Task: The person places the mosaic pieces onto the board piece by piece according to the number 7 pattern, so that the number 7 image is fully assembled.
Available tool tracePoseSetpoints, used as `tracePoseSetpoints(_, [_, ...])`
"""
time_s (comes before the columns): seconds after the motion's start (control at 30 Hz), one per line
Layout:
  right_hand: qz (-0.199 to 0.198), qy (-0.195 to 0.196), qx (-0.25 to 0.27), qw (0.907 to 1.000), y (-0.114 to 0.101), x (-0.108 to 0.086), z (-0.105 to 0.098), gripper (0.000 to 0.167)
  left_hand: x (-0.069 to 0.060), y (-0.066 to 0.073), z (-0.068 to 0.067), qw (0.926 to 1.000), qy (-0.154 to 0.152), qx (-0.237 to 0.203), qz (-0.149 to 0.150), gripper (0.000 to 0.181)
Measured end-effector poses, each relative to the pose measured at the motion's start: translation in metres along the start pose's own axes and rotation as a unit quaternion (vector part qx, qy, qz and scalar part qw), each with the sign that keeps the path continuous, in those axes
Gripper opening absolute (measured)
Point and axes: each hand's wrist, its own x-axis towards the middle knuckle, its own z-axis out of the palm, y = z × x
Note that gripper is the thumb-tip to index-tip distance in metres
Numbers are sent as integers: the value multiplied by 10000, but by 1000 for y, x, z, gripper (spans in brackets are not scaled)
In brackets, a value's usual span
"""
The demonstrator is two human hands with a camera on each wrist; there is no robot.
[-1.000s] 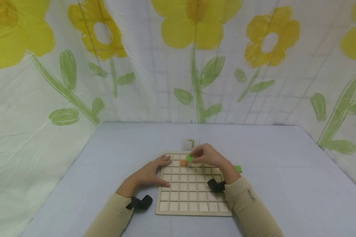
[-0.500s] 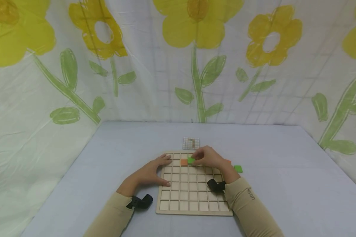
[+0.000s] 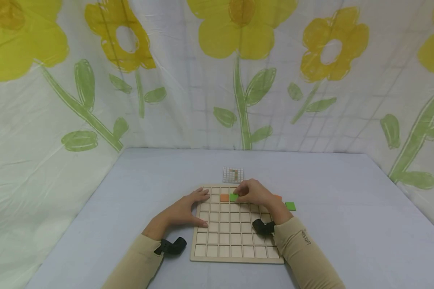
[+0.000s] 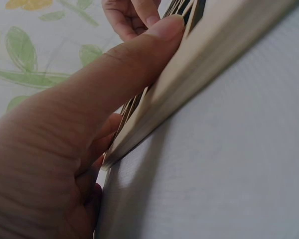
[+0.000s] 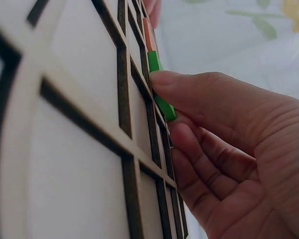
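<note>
A wooden grid board (image 3: 236, 260) lies on the table. My left hand (image 3: 183, 209) rests on its left edge, thumb and fingers extended over the frame; in the left wrist view the thumb (image 4: 124, 62) lies along the rim. My right hand (image 3: 256, 193) pinches a green square tile (image 3: 233, 197) at a cell in the second row from the far side. In the right wrist view this green tile (image 5: 154, 62) stands somewhat proud of the grid, with the thumb against it. Directly left of it, an orange tile (image 3: 224, 198) sits in its cell.
Beyond the board lies a small gridded pattern card (image 3: 233, 175). Right of the board are another green tile (image 3: 290, 206) and an orange tile (image 3: 278, 197) partly covered by the right wrist. A flowered curtain (image 3: 166, 120) hangs behind the table.
My right hand has brought the green tile slightly nearer and down, from the far row to the cell beside the orange tile. The left hand has stayed on the board's edge.
</note>
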Motion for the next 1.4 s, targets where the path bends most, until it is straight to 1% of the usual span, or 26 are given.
tracePoseSetpoints(0.27, [29,-29,-18,10000,0,-1,1,28,0,-1,0,10000,-21,37,71,94])
tracePoseSetpoints(0.43, [90,-69,28,9999,1,0,0,30,0,0,-1,10000,-31,69,54,94])
tracePoseSetpoints(0.57, [124,-73,-2,9999,-1,1,-5,31,-1,0,-1,10000,-37,35,53,94])
tracePoseSetpoints(0.8, [243,-83,212,9994,-11,2,-17,30,-2,-2,-2,10000,-21,29,83,94])
tracePoseSetpoints(0.9, [308,-108,227,9992,-12,0,-20,30,-1,-2,-1,9999,-24,19,121,94])
tracePoseSetpoints(1.07, [282,-94,124,9995,-10,-7,-26,32,-1,-2,-2,9999,-19,-2,152,94])
tracePoseSetpoints(1.3, [295,-51,-90,9995,-7,-27,-38,30,0,-2,-2,9999,-38,34,165,95])
tracePoseSetpoints(1.4, [234,-31,-201,9995,-4,-34,-42,30,0,-2,-2,9999,-44,59,150,95])
